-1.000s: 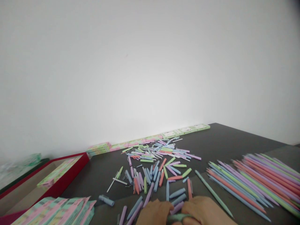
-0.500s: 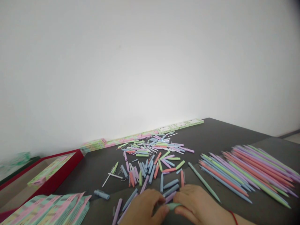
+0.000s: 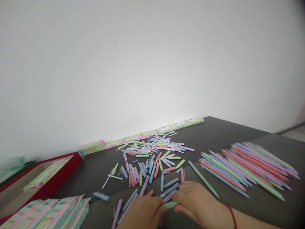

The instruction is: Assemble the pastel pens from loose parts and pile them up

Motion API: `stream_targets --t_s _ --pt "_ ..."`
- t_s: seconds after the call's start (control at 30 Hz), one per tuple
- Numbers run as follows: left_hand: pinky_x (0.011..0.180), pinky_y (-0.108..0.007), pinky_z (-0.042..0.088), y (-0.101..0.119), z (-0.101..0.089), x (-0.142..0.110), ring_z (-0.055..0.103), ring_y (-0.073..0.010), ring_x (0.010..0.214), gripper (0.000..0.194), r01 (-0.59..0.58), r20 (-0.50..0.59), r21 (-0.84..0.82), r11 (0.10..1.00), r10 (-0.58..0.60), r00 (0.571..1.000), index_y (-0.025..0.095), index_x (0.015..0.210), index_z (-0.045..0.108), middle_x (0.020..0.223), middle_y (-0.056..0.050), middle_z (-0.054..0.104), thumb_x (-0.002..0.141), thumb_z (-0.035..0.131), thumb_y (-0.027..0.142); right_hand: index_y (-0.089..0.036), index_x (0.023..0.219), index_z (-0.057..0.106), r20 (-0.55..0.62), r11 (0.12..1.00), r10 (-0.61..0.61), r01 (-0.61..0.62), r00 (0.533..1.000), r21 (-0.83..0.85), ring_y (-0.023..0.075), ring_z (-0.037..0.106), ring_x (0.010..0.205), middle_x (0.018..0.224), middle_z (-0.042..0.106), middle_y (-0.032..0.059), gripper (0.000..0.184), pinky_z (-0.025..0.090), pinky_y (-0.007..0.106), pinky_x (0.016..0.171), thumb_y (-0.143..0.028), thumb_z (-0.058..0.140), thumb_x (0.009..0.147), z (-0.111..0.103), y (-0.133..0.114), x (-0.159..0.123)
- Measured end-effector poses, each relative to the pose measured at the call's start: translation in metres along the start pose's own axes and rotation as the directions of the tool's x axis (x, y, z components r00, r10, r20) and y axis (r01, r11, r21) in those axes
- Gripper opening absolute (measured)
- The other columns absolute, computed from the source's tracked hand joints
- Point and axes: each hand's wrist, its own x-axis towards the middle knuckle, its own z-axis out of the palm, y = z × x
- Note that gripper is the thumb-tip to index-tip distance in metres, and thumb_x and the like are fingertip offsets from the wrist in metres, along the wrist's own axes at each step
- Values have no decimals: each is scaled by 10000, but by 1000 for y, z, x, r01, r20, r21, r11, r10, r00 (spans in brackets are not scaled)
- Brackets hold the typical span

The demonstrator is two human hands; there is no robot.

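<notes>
At the bottom centre, a pale green pen (image 3: 170, 205) shows between my two hands, its ends hidden by fingers. My left hand (image 3: 144, 212) is closed around its left end. Thumb and fingers of my right hand (image 3: 196, 203), with a red cord at the wrist, pinch the other end. Just beyond my fingers lie blue pen parts (image 3: 171, 182) and an orange one (image 3: 182, 176). Beside my left hand rest a purple pen part (image 3: 117, 213) and a blue one (image 3: 130, 200). A whole grey-green pen (image 3: 203, 179) lies past my right hand.
Loose pen barrels and thin white refills (image 3: 152, 148) are spread over the dark table (image 3: 100, 171). Many assembled pens (image 3: 240, 168) lie in rows at right. Flat printed packs (image 3: 54, 213) and a red box (image 3: 68, 168) are at left. Printed boxes (image 3: 176, 126) line the wall.
My left fingers have closed in more around the green pen, and its visible middle has tilted slightly. The whole view has shifted a little. The loose parts lie as before.
</notes>
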Motion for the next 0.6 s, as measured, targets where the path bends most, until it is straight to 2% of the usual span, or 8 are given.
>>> stream_targets --t_s 0.07,0.13,0.2,0.3,0.37,0.47,0.53,0.6 --pt "835 -274 430 1 1 1 641 -157 743 226 0 -24 44 999 1 1000 227 741 624 731 25 686 884 449 224 -206 878 591 2 1000 3 -3 1000 -3 179 573 757 817 660 12 261 346 293 683 -392 418 936 -1 0 0" --pt "700 -253 450 3 5 3 638 -187 793 119 22 -80 111 994 -13 997 228 841 629 829 1 697 852 511 237 -201 866 599 -3 999 37 -37 999 29 170 574 732 796 658 11 291 344 282 659 -391 394 946 -2 2 0" --pt "659 -256 441 6 10 5 633 -208 825 114 19 -115 198 980 4 993 223 902 626 888 -22 699 839 531 223 -198 845 606 20 992 71 -73 997 99 147 566 680 759 651 0 319 334 261 606 -384 372 955 -4 5 -1" --pt "691 -266 444 9 13 6 629 -216 850 121 3 -139 279 960 37 990 218 905 627 900 -35 699 845 522 203 -196 828 610 79 966 82 -99 993 237 113 539 621 712 629 -26 331 316 226 543 -373 363 960 -7 7 -2" --pt "699 -277 460 8 12 6 635 -227 858 125 23 -129 253 967 10 992 225 925 625 912 -39 702 840 539 256 -195 833 609 99 955 83 -107 992 276 104 531 610 705 622 -32 326 313 214 527 -370 365 961 -9 6 0" --pt "794 -330 483 6 6 3 656 -230 859 196 25 -47 152 988 -19 999 242 1006 613 938 -38 712 840 516 278 -192 840 600 88 983 67 -81 994 167 127 553 635 736 642 -16 296 320 236 552 -380 399 947 -9 1 2" --pt "958 -374 410 4 4 2 667 -200 858 183 -10 11 94 995 9 1000 236 928 634 885 -16 724 838 480 196 -193 854 593 67 997 36 -41 997 65 158 580 702 787 661 6 277 337 260 610 -387 415 937 -8 -2 3" --pt "1049 -375 312 4 4 3 674 -170 836 185 -26 31 48 999 25 999 227 785 636 797 12 726 824 474 147 -197 871 589 60 1000 19 -20 998 12 177 592 752 822 669 18 273 348 277 655 -392 410 937 -8 -3 3"
